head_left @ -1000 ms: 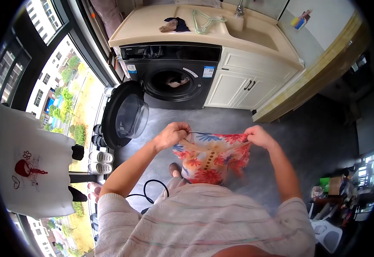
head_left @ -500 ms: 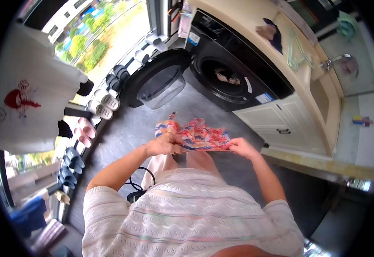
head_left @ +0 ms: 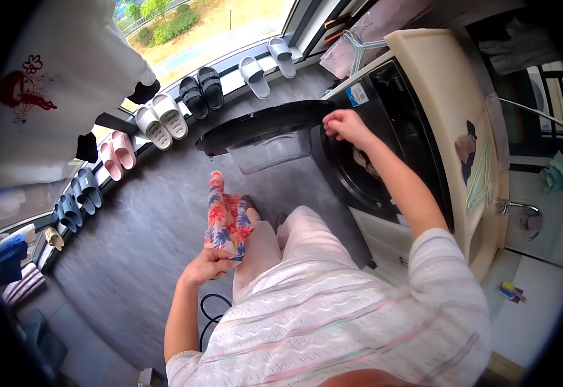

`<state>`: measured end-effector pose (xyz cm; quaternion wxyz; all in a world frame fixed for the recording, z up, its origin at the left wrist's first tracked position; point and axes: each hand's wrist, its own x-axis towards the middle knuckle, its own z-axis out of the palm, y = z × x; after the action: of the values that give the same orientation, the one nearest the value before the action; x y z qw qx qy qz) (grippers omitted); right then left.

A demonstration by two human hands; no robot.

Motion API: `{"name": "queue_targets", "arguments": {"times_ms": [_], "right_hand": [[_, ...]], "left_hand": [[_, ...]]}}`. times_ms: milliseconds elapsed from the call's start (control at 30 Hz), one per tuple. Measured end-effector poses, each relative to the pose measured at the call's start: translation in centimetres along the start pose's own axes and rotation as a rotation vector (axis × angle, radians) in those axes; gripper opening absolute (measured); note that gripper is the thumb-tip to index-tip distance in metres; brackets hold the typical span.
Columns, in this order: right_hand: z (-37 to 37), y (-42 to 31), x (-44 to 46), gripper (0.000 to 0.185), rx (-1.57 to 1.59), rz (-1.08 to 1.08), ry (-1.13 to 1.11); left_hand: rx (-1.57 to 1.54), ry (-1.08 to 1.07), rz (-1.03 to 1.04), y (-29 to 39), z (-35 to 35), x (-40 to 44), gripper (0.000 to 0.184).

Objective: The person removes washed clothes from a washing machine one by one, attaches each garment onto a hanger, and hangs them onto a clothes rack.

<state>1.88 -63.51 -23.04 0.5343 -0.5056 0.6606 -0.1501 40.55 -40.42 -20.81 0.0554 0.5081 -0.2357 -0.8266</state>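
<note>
My left hand (head_left: 209,265) grips the top of a red, blue and white floral garment (head_left: 224,216), which hangs down beside my leg. My right hand (head_left: 348,126) is raised away from the garment, at the hinge side of the open washing machine door (head_left: 262,132). Its fingers are curled together, and whatever may be between them is too small to make out. Just behind that hand is the black washing machine (head_left: 417,129), with some light cloth (head_left: 365,162) in its drum, partly covered by my forearm.
Sandals and slippers (head_left: 159,124) line the window ledge. A white printed shirt (head_left: 56,97) hangs at the left. The counter (head_left: 433,97) holds a small dark cloth (head_left: 467,151) and green hangers (head_left: 481,184). A black hose (head_left: 212,308) lies near my left forearm.
My right hand has let go of the garment and moved up to the machine door. The garment now hangs from my left hand alone, further left. The view has turned towards the window.
</note>
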Motion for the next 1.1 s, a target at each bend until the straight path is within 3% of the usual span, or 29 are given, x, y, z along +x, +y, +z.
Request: {"name": "queue_targets", "arguments": {"times_ms": [133, 267, 367, 533, 633, 733, 800, 833, 867, 933, 1033, 1100], "right_hand": [[-3.2, -2.3, 11.6, 0.021, -0.257, -0.113, 0.104], [-7.6, -1.8, 21.5, 0.022, -0.922, -0.243, 0.164], [-10.7, -0.6, 26.9, 0.025, -1.103, 0.033, 0.131], [-15.7, 1.0, 33.1, 0.029, -1.294, 0.305, 0.074], [-17.1, -1.0, 33.9, 0.03, -1.366, 0.429, 0.089], [-19.8, 1.3, 37.0, 0.033, -1.458, 0.503, 0.106], [-22.6, 2.9, 39.4, 0.035, -1.521, 0.549, 0.028], [-23.2, 3.3, 39.7, 0.034, -1.541, 0.541, 0.076], [-23.5, 3.3, 39.5, 0.032, -1.56, 0.531, 0.125], [-24.7, 4.5, 39.8, 0.03, -1.564, 0.518, 0.235], [-23.6, 2.6, 39.0, 0.03, -1.66, 0.518, 0.144], [-23.6, 3.0, 38.2, 0.028, -1.9, 0.403, 0.135]], "left_hand": [[-0.212, 0.153, -0.02, -2.7, -1.4, 0.9, 0.013], [-0.471, 0.348, 0.017, -5.3, -1.7, 1.1, 0.01], [-0.596, 0.524, 0.048, -6.4, 0.1, 1.1, 0.009], [-0.804, 0.7, 0.036, -8.6, 2.6, 0.4, 0.016], [-0.902, 0.875, -0.111, -11.4, 4.4, 1.3, 0.019], [-0.971, 0.847, -0.174, -16.7, 6.1, 1.2, 0.021], [-0.976, 0.815, -0.368, -16.4, 7.0, 0.9, 0.033], [-0.978, 0.798, -0.464, -15.1, 7.8, 0.5, 0.039], [-1.167, 0.821, -0.378, -3.0, 8.6, 2.2, 0.031], [-1.08, 0.891, -0.466, -4.3, 8.7, 2.2, 0.032], [-1.003, 0.905, -0.559, -7.6, 8.4, 1.8, 0.033], [-1.006, 0.856, -0.566, -9.3, 7.9, 1.2, 0.034]]}}
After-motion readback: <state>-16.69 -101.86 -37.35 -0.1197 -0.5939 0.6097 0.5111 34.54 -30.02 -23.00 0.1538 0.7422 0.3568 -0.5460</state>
